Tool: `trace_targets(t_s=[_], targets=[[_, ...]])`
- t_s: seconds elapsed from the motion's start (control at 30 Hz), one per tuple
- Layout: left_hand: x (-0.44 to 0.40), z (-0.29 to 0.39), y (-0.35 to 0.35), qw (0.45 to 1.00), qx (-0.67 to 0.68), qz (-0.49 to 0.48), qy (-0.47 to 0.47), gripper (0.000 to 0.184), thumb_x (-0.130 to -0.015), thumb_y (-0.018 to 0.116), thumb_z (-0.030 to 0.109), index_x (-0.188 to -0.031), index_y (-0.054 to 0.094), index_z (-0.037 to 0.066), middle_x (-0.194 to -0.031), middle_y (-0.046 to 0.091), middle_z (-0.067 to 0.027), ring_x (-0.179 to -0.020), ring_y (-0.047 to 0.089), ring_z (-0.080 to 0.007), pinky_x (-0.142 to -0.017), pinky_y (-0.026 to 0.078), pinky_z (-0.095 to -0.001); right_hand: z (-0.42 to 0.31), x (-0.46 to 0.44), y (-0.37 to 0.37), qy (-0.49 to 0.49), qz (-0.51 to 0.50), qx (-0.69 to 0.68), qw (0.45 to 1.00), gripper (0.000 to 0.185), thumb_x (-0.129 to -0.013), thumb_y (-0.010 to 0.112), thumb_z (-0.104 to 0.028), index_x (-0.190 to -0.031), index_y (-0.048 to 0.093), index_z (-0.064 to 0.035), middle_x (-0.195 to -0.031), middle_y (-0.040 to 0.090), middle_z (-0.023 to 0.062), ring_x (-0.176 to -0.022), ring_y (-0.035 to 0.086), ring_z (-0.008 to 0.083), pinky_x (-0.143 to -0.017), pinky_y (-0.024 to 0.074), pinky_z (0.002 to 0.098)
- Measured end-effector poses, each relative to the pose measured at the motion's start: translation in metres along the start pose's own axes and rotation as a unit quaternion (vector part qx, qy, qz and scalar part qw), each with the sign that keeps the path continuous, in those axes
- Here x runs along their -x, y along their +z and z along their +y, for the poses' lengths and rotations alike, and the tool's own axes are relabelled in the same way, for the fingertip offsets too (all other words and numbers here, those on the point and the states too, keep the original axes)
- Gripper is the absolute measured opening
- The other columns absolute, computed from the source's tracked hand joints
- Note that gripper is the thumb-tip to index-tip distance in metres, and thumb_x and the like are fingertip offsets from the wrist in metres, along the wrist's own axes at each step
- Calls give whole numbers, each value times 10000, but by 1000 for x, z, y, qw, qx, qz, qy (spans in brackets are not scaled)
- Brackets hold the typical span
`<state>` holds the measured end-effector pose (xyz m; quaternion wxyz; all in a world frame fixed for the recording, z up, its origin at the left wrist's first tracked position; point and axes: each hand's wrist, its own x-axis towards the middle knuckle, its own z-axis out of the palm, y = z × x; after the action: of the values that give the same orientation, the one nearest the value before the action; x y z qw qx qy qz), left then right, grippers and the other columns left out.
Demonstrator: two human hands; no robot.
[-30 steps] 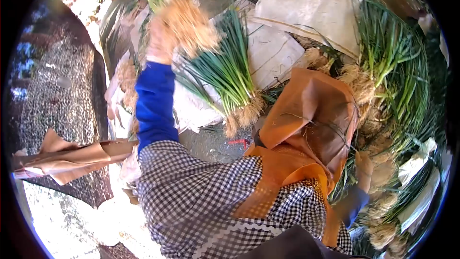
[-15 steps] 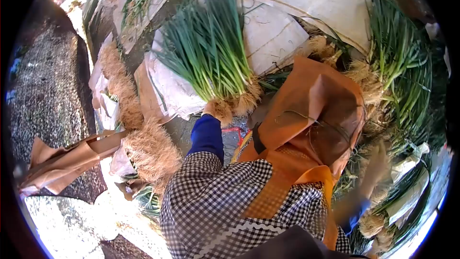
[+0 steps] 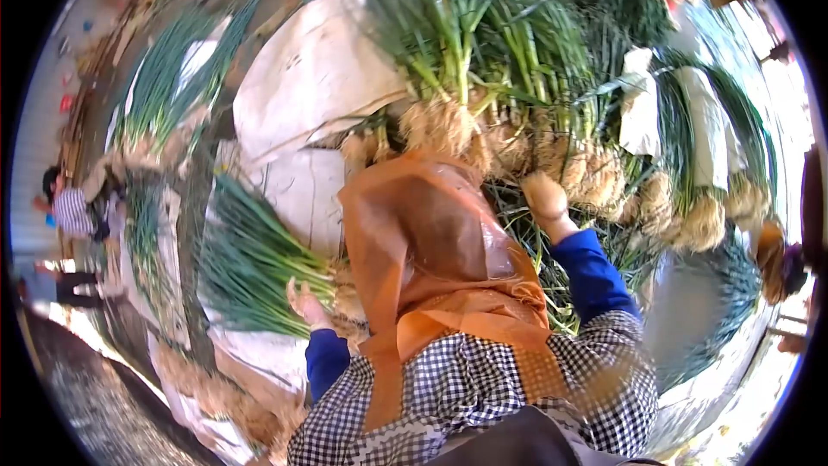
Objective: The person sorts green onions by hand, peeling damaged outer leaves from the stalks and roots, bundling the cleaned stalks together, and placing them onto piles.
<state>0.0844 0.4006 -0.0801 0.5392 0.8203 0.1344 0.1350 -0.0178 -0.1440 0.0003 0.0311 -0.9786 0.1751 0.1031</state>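
1. Striped cloth covers a person [image 3: 73, 210] at far left, well apart from the left fingers.
2. Long green leaves fan out in the loose bunch [image 3: 250, 250], which lies over pale sheets [image 3: 315, 194] forward and left of the left fingers; its pale stems run toward tan, stringy roots [image 3: 349, 302].
3. The left hand [image 3: 309, 304] is released, its fingers spread at the stem end; whether they touch the stems, I cannot tell.
4. An orange apron [image 3: 448, 242] bulges between the two hands, hiding the ground there and partly covering the roots beside the left fingers.
5. The right hand [image 3: 545, 197] is by the root clumps [image 3: 573, 168]; its fingers are unclear, so I cannot tell whether they grasp anything. Upright-looking leafy stalks [image 3: 517, 52] crowd just beyond it.
6. White-wrapped bundles [image 3: 703, 129], root ends toward the wearer, lie right of the right fingers.
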Motion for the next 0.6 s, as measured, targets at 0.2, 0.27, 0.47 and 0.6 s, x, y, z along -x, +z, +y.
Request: trace_targets(t_s=[0.2,0.27,0.47,0.6], targets=[[-26,178,94,977,54,-181,95,282,-833,527,53,-1106,560,-11,-1082,587,-120,-993,546,-202,-900,409,-303,25,33,-27,-31,-272,95,957,305,-829,530,-344,-908,639,-71,-912,644,109,-863,620,289,-738,504,403],[-14,224,129,962,123,-219,106,251,-852,526,78,-1082,571,-13,-1034,607,-107,-943,575,-189,-873,430,-291,-2,-28,-70,-53,82,-113,989,241,-863,479,-326,-836,604,-121,-786,617,116,-771,615,289,-633,488,371],[39,291,196,913,197,-351,72,232,-895,495,132,-1057,584,-8,-923,629,-87,-807,611,-163,-762,475,-272,-72,-200,-58,-43,212,-406,888,332,-773,654,-365,-844,630,-42,-789,642,143,-734,618,265,-651,470,336],[53,270,225,856,294,-422,-57,302,-879,523,165,-1133,547,1,-1021,602,-97,-909,592,-178,-844,451,-293,-65,-193,-71,38,25,-618,785,279,-767,626,-277,-939,646,-59,-716,631,93,-617,593,203,-611,467,312]])
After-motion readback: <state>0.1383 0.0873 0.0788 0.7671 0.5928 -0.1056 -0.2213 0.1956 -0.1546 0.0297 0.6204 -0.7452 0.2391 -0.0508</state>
